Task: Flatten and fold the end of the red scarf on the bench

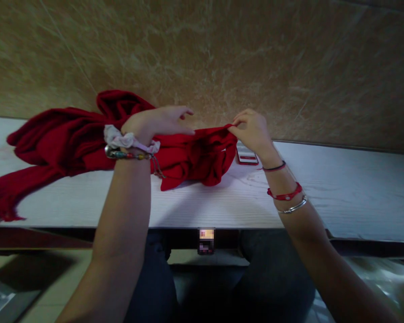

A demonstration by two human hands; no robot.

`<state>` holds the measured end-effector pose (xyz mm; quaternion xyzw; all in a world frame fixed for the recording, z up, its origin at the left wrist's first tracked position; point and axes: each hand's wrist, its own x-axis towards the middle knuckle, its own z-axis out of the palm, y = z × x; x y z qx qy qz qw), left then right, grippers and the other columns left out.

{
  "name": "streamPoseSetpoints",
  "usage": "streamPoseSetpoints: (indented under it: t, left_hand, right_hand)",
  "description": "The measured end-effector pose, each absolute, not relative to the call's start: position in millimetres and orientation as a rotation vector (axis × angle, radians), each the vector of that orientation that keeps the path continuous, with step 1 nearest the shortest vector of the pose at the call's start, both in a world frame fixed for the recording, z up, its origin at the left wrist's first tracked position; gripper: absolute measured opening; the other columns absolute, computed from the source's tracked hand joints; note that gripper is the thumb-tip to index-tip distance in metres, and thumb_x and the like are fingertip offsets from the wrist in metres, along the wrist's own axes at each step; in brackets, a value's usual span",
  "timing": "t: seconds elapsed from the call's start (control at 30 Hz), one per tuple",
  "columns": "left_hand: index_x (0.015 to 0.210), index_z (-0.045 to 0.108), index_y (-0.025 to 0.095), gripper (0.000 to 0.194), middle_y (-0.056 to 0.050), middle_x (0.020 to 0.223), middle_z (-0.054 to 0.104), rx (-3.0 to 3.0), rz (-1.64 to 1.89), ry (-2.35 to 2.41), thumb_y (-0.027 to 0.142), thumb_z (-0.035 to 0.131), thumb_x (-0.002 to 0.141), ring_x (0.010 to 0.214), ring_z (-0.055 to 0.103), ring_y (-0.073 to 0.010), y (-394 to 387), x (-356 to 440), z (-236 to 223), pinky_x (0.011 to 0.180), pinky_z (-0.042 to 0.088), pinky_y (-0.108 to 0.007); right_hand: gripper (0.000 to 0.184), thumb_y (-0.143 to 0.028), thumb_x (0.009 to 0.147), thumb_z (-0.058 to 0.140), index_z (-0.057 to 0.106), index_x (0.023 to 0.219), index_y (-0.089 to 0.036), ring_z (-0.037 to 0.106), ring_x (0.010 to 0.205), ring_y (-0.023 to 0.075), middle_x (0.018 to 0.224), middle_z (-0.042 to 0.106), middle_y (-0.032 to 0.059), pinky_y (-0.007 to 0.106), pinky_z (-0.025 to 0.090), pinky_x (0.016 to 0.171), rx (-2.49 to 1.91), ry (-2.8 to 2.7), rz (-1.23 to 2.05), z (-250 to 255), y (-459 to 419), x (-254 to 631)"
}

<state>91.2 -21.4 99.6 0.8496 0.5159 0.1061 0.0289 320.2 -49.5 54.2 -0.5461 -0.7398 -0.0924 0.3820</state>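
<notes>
A red scarf lies bunched in loose folds along the white tabletop, its fringed end spread toward the left edge. My right hand pinches the scarf's right end between thumb and fingers and lifts that edge a little. Over the middle of the scarf, my left hand is open, fingers stretched to the right with a gap between thumb and fingers. Whether its palm touches the cloth I cannot tell. Just below my right hand sits a small flat red-and-white object, partly covered by the hand and scarf.
The narrow white table runs against a brown marbled wall. Its front edge is close to my legs. At lower left on the floor stands a grey object, and clear plastic shows at lower right.
</notes>
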Motion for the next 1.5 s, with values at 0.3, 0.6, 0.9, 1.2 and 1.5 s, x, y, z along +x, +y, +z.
streamPoseSetpoints:
  t: [0.3,0.6,0.9,1.2,1.5]
  left_hand:
    - [0.11,0.061,0.02,0.036,-0.001,0.105,0.065,2.784,0.395,1.257,0.03,0.044,0.079,0.097,0.059,-0.015,-21,132,89,0.086,0.041,-0.023]
    - [0.103,0.065,0.019,0.032,-0.002,0.102,0.066,2.786,0.651,1.281,0.026,0.042,0.082,0.1,0.058,-0.0175,-17,141,82,0.088,0.04,-0.027]
    - [0.1,0.064,0.023,0.031,-0.001,0.105,0.066,2.704,1.022,1.327,0.028,0.037,0.086,0.099,0.055,-0.0181,-32,144,96,0.091,0.038,-0.03]
    - [0.096,0.068,0.016,0.027,-0.006,0.095,0.069,2.724,1.204,1.375,0.022,0.044,0.084,0.088,0.061,-0.0173,-30,139,100,0.081,0.043,-0.028]
    - [0.093,0.069,0.013,0.022,-0.008,0.089,0.07,2.573,1.418,1.424,0.019,0.051,0.082,0.082,0.062,-0.0172,-23,128,101,0.074,0.044,-0.027]
  right_hand:
    - [0.011,-0.025,0.075,0.059,0.065,0.068,-0.019,0.058,0.082,0.0213,0.08,0.063,0.0056,0.039,0.044,0.079,-1.314,-1.89,-0.235,51,-50,315]
    - [0.009,-0.022,0.075,0.057,0.065,0.072,-0.018,0.056,0.087,0.0234,0.086,0.062,0.0073,0.042,0.042,0.082,-1.359,-1.909,-0.233,48,-47,320]
    - [0.011,-0.017,0.069,0.058,0.066,0.076,-0.014,0.057,0.088,0.0257,0.086,0.062,0.0101,0.041,0.042,0.081,-1.524,-2.022,-0.15,47,-46,322]
    - [0.009,-0.023,0.07,0.061,0.059,0.068,-0.014,0.05,0.066,0.0136,0.063,0.054,-0.0003,0.027,0.04,0.06,-1.33,-2.037,0.472,52,-53,309]
    - [0.035,-0.044,0.075,0.06,0.05,0.055,-0.016,0.04,0.056,0.0076,0.053,0.041,-0.0044,0.022,0.033,0.051,-1.124,-1.953,0.657,58,-60,316]
